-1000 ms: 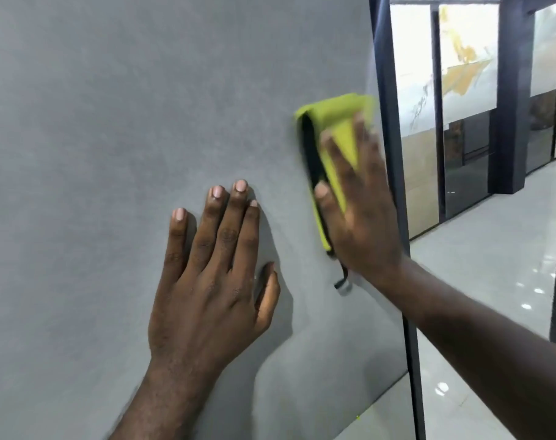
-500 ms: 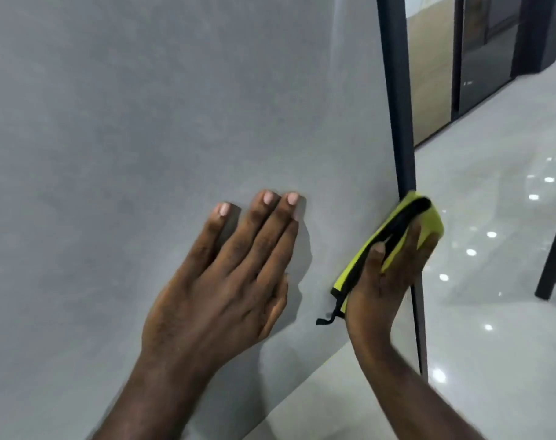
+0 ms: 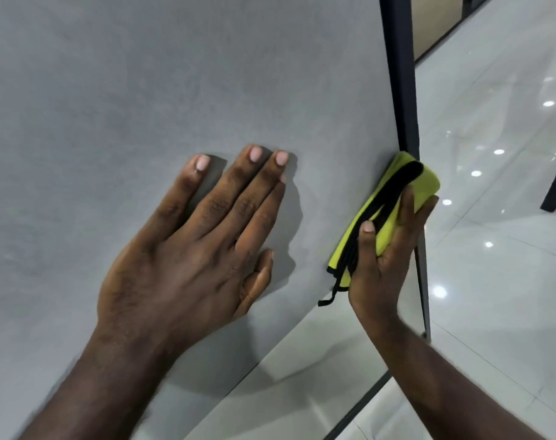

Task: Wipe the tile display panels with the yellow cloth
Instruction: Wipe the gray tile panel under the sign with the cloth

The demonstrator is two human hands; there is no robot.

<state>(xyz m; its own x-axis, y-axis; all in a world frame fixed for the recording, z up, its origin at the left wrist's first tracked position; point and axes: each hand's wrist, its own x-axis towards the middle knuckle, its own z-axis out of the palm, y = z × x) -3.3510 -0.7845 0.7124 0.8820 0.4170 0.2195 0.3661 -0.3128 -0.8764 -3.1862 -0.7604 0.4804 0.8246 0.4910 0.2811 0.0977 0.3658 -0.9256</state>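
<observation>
Grey tile panel (image 3: 143,90) is filling the view, yellow cloth (image 3: 426,185) sitting folded at its right edge against the dark frame (image 3: 403,90), right hand (image 3: 384,258) gripping it from below, left hand (image 3: 181,265) pressing flat on the panel nearby, fingers straight.

Matt grey tile panel (image 3: 143,90), soft yellow cloth (image 3: 426,185), glossy floor (image 3: 508,281)

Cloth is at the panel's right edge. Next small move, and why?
Probably slide the yellow cloth leftward across the grey panel: the right hand grips it at the panel's right edge, against the dark frame, so no panel remains to its right; the left hand rests flat on the panel.
</observation>
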